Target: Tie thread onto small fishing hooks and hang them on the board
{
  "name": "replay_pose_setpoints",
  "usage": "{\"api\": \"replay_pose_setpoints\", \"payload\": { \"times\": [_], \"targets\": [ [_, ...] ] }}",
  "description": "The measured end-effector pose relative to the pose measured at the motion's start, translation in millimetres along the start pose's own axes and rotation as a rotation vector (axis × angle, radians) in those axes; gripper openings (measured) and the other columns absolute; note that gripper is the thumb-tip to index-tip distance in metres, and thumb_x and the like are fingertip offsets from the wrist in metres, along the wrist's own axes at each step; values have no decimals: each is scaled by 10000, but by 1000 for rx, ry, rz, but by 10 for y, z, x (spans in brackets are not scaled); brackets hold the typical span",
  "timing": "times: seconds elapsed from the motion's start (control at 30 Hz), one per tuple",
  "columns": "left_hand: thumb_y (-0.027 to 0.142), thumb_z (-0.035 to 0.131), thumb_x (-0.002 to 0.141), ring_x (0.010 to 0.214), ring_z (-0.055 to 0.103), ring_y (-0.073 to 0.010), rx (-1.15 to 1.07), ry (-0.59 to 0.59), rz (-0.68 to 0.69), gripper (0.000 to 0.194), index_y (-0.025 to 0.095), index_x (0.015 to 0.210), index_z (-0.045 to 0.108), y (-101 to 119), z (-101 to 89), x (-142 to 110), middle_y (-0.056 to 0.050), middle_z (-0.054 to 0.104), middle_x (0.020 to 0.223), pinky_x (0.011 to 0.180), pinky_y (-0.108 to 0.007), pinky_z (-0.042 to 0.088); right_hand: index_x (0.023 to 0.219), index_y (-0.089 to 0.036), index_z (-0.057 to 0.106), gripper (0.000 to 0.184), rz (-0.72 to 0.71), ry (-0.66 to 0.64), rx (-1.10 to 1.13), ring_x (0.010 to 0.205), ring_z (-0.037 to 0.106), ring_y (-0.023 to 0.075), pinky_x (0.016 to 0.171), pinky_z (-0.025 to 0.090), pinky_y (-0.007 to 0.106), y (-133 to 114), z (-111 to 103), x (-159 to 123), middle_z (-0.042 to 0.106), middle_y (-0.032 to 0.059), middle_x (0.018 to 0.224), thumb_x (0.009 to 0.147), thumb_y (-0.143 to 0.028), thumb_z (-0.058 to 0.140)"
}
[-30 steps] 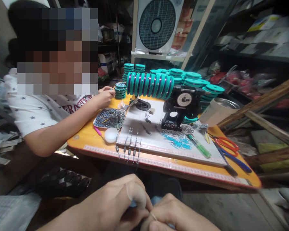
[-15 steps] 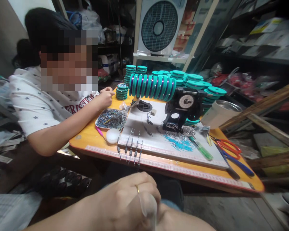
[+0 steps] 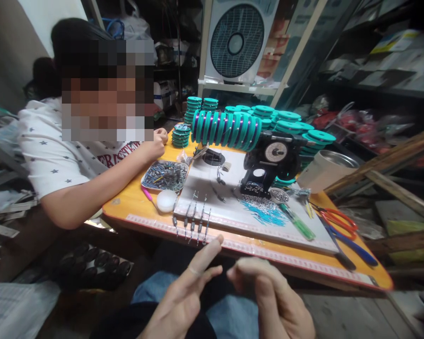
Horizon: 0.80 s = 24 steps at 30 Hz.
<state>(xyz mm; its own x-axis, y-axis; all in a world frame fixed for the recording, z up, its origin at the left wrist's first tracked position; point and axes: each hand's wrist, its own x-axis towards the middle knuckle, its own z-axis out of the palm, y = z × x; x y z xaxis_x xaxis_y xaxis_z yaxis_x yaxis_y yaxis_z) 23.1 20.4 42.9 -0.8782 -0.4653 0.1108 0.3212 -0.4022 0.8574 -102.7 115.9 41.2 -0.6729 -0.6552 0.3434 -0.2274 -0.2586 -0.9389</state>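
Note:
My left hand [image 3: 189, 289] is held over my lap, just off the table's front edge. Its fingers stretch forward, with a pale thin cover, like a finger cot, on the index finger. Facing it, my right hand [image 3: 277, 294] has loosely bent fingers, a pale index finger and the thumb apart from the fingertips. I see nothing held in either hand. Closest to my left fingertips are several thin dark strands with small grey weights [image 3: 192, 227], lying across the front edge of the white board [image 3: 229, 212].
A black device [image 3: 272, 160] carries a row of teal spools [image 3: 226, 129]; more spools stand behind. Around it are a tray of small parts [image 3: 165, 176], blue tubes [image 3: 263, 213], a green-handled tool [image 3: 302, 226] and red-handled pliers [image 3: 339, 223]. A person [image 3: 56, 155] leans on the table's left side.
My hands were together, one over the other, with a translucent cover on a finger. They have separated, the left reaching forward, the right drawn to the right. The view has shifted slightly.

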Motion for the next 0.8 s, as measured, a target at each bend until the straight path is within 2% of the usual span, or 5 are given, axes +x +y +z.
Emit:
{"api": "replay_pose_setpoints", "payload": {
  "times": [0.17, 0.37, 0.5, 0.67, 0.8],
  "targets": [
    [627, 225, 896, 1455, -10, -203, -117, -4, 17, 592, 334, 1345, 476, -95, 107, 45, 109, 131, 1567, 1186, -400, 61, 1106, -290, 647, 259, 183, -118, 76, 917, 639, 150, 760, 518, 216, 87, 107, 110, 688, 31, 1072, 866, -367, 589],
    [646, 221, 889, 1455, -11, -213, -328, -14, -42, 631, 286, 1284, 556, -103, 194, 46, 114, -8, 1571, 1186, -360, 76, 833, -160, 715, 384, 378, -310, 235, 575, 499, 88, 547, 416, 199, 42, 244, 143, 624, 18, 684, 831, -519, 579],
    [667, 273, 867, 1451, -54, -193, -283, 75, -32, 595, 347, 1303, 520, -125, 229, 52, 124, 54, 1572, 1189, -351, 50, 865, -157, 727, 379, 392, -326, 159, 589, 527, 110, 518, 414, 208, 16, 274, 135, 634, 28, 694, 832, -505, 580],
    [712, 150, 839, 1452, -24, -212, -110, 115, 36, 673, 396, 1394, 362, -34, 230, 138, 129, 37, 1575, 1186, -413, 52, 1026, -197, 666, 240, 71, -132, -23, 847, 642, 179, 730, 539, 273, 94, 267, 76, 680, 65, 932, 845, -346, 617],
    [746, 110, 801, 1449, -68, -210, 2, 118, 61, 785, 335, 1457, 245, 38, 226, 178, 82, 58, 1581, 1186, -409, 51, 1132, -253, 611, 430, -379, 73, -285, 942, 621, 177, 770, 550, 270, 125, 234, 71, 629, 64, 1046, 746, -86, 700]
  ]
}}
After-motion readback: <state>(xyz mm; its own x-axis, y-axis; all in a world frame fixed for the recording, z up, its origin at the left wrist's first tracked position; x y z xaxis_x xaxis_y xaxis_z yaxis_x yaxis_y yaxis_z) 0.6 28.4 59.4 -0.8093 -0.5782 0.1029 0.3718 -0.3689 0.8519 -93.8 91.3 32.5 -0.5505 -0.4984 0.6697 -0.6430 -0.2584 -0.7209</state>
